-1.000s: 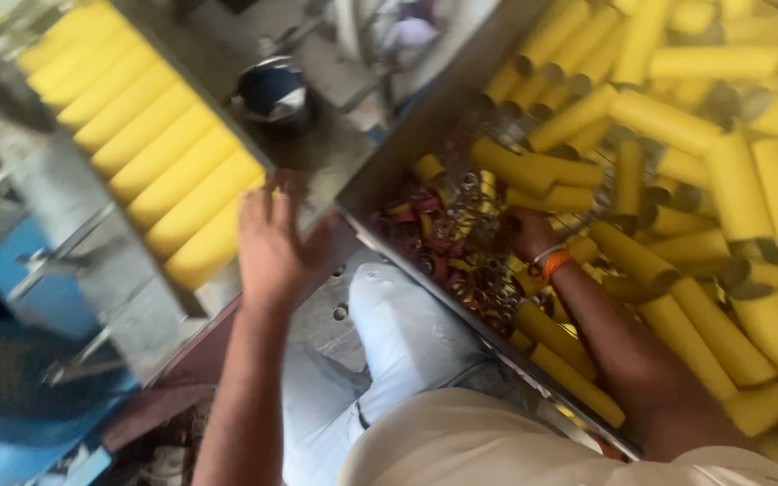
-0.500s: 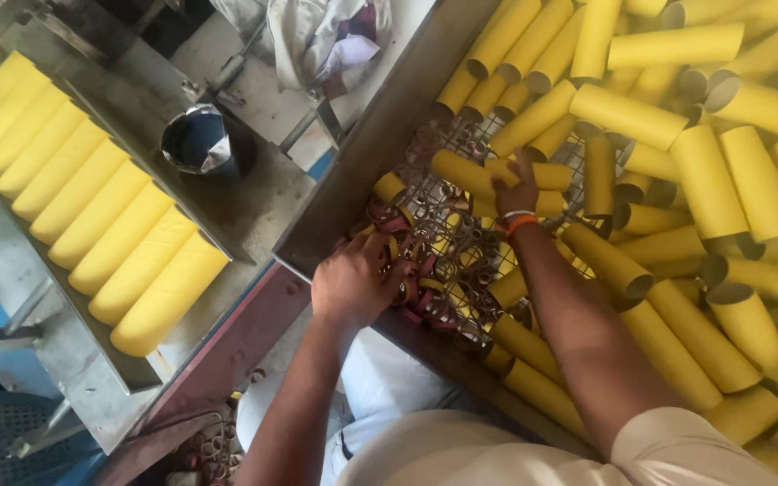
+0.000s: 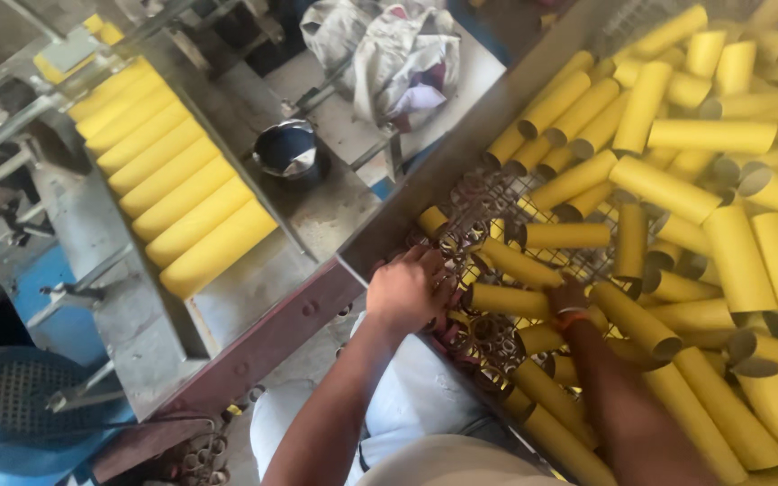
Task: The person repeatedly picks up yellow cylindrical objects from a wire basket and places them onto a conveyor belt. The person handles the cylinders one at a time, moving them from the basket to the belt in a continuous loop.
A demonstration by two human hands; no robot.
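A large metal bin point(image 3: 461, 153) on the right holds several loose yellow cardboard tubes point(image 3: 668, 189) over a wire mesh bottom littered with small dark ring-shaped scraps point(image 3: 474, 333). My left hand point(image 3: 407, 288) reaches over the bin's near corner, fingers curled down among the scraps and tube ends. My right hand point(image 3: 567, 297), with an orange band at the wrist, is pushed in between yellow tubes; its fingers are mostly hidden. Whether either hand grips anything is unclear.
A row of yellow tubes point(image 3: 168, 193) lies side by side on a grey metal machine tray at left. A dark metal bowl point(image 3: 288, 151) and a crumpled cloth point(image 3: 389, 58) sit behind it. A blue plastic stool point(image 3: 20, 405) stands at lower left.
My left hand left the machine tray and came right into the bin's corner. My right hand pushed deeper among the tubes. The view shifted, bringing the cloth and bowl into sight.
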